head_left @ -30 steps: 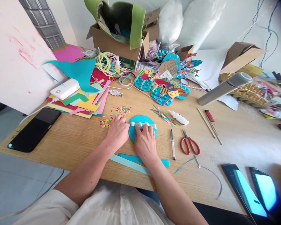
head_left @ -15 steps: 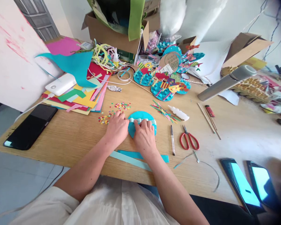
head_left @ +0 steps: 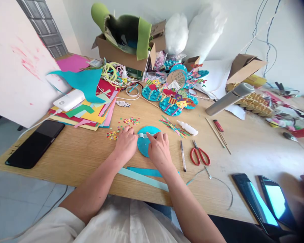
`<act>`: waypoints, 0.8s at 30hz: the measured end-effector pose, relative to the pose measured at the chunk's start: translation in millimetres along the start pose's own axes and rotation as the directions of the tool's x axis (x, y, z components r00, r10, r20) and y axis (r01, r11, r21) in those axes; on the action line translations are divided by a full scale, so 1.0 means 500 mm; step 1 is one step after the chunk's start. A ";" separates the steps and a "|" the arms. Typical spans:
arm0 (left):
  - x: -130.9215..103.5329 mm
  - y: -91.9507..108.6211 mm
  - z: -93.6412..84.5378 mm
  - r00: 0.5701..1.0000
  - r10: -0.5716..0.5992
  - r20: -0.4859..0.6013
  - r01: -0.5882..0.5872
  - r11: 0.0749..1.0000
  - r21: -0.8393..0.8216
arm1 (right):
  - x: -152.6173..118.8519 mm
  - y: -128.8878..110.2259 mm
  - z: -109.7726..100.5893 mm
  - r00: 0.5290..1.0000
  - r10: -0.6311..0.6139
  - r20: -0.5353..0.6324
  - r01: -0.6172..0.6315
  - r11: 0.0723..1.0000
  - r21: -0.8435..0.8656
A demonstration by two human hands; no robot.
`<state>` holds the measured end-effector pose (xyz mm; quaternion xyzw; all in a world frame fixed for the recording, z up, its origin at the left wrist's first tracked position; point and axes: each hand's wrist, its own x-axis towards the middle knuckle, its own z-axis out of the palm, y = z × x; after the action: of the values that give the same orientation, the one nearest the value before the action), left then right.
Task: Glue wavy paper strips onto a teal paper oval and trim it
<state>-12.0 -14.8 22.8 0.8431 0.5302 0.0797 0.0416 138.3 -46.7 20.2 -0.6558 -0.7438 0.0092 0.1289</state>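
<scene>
A round blue disc (head_left: 143, 149) lies on the wooden table between my two hands. Across its upper part runs a pale blue paper strip (head_left: 143, 135), bent into small raised waves. My left hand (head_left: 126, 143) sits at the disc's left edge, fingers curled and pinching the strip's left end. From the right, my right hand (head_left: 159, 150) reaches over the disc with thumb and forefinger closed on the strip; its other fingers are folded and cover the strip's right part. Below lie a loose pale strip (head_left: 142, 178) and a darker blue strip (head_left: 145, 171).
Paper confetti (head_left: 131, 120), thin coloured strips (head_left: 173, 126), a glue bottle (head_left: 187, 128), a pen (head_left: 183, 156) and red-handled scissors (head_left: 199, 155) surround the disc. Coloured paper sheets (head_left: 101, 118) and a phone (head_left: 35, 143) lie left. Decorated blue pieces (head_left: 170, 107) stand behind. Two phones (head_left: 255, 199) lie right.
My right hand has shifted slightly right and its forefinger now points left along the strip. My left hand stays at the left end. The view has tilted up, and a dark blurred shape appears far right.
</scene>
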 end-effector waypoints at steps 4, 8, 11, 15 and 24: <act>0.001 0.003 -0.005 1.000 -0.017 0.019 0.017 1.000 -0.002 | -0.009 -0.013 0.003 0.998 -0.025 0.053 0.028 0.997 -0.065; 0.002 0.005 -0.009 0.999 -0.022 0.032 0.022 1.000 -0.010 | -0.005 -0.020 0.013 0.996 -0.025 0.086 0.031 0.997 -0.075; 0.002 0.005 -0.010 0.999 -0.022 0.042 0.023 1.000 -0.010 | 0.000 -0.021 0.015 0.995 -0.008 0.103 0.015 0.998 -0.062; 0.003 0.003 -0.008 0.999 -0.019 0.036 0.020 1.000 -0.020 | 0.004 -0.017 0.013 0.992 -0.001 0.124 0.004 1.000 -0.024; 0.002 -0.001 0.002 1.000 -0.021 -0.011 0.021 1.000 -0.012 | 0.005 0.014 -0.009 1.000 0.008 0.010 -0.009 0.991 0.134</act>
<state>-11.8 -13.6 22.0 0.8368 0.5387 0.0871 0.0444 145.5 -43.7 23.6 -0.6487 -0.7393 0.0629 0.1691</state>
